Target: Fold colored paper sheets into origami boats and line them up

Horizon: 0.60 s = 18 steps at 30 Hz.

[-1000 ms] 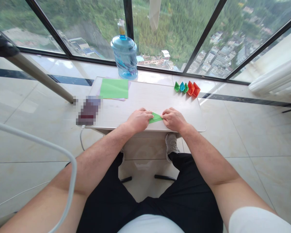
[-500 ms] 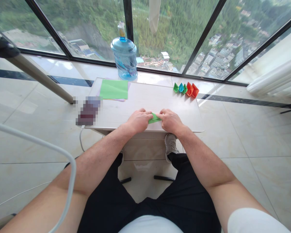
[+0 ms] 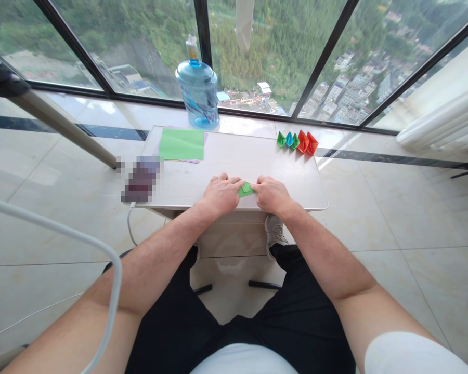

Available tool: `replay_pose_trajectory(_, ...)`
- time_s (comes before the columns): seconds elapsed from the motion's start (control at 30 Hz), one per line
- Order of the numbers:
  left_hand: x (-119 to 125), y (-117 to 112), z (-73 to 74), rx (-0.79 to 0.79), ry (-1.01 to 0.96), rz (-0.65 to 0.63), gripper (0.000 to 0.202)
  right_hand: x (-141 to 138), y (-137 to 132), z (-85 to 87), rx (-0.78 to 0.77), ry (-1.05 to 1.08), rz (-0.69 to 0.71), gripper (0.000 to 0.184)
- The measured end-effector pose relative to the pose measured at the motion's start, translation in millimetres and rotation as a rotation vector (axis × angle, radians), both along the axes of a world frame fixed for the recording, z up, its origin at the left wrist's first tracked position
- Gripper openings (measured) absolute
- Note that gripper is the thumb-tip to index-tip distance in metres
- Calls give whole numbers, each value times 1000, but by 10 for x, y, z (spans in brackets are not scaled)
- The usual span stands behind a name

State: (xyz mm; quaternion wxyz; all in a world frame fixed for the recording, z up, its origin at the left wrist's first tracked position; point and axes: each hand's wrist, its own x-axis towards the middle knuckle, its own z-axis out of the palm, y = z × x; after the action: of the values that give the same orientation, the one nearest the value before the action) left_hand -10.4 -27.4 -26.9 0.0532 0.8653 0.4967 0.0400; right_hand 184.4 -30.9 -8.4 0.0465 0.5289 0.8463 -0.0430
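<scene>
A small folded piece of green paper [image 3: 246,189] lies near the front edge of the white table [image 3: 253,163], between my two hands. My left hand [image 3: 224,193] has its fingers on the paper's left end. At the right end my right hand [image 3: 272,193] pinches the paper with curled fingers. Parts of the paper are covered by the fingertips. On the table's far right stands a row of folded paper boats [image 3: 297,141], green, blue and orange-red. A stack of paper sheets [image 3: 181,144] with green on top lies at the back left.
A large blue water bottle [image 3: 198,96] stands behind the table by the window. At the table's left edge is a blurred-out device [image 3: 141,179] with a white cable [image 3: 129,223]. A thick pole [image 3: 70,127] slants in at left; a pale tube [image 3: 115,280] curves close to my left arm.
My fingers have shifted slightly along the green paper, and a little more of its folded flap shows between my hands. The whole view has moved slightly.
</scene>
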Motion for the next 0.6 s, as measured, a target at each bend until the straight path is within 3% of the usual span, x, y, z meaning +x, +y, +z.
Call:
replay_pose_trajectory(0.23, 17, 13, 42, 32, 52, 110, 44, -29, -3, -68, 152, 89, -135, 33)
replay_pose_trajectory(0.37, -26, 68, 79, 45, 56, 178, 34, -104, -84, -73, 100, 244, 87, 33)
replay_pose_trajectory(0.47, -91, 97, 89, 38, 78, 206, 28, -169, -155, -73, 18, 263, 252, 54)
replay_pose_trajectory(0.53, -138, 114, 88, 46, 91, 205, 26, -194, -180, -86, -9, 242, 294, 69)
replay_pose_trajectory(0.6, -182, 138, 74, 75, 76, 176, 28, -200, -175, -104, -11, 217, 288, 70)
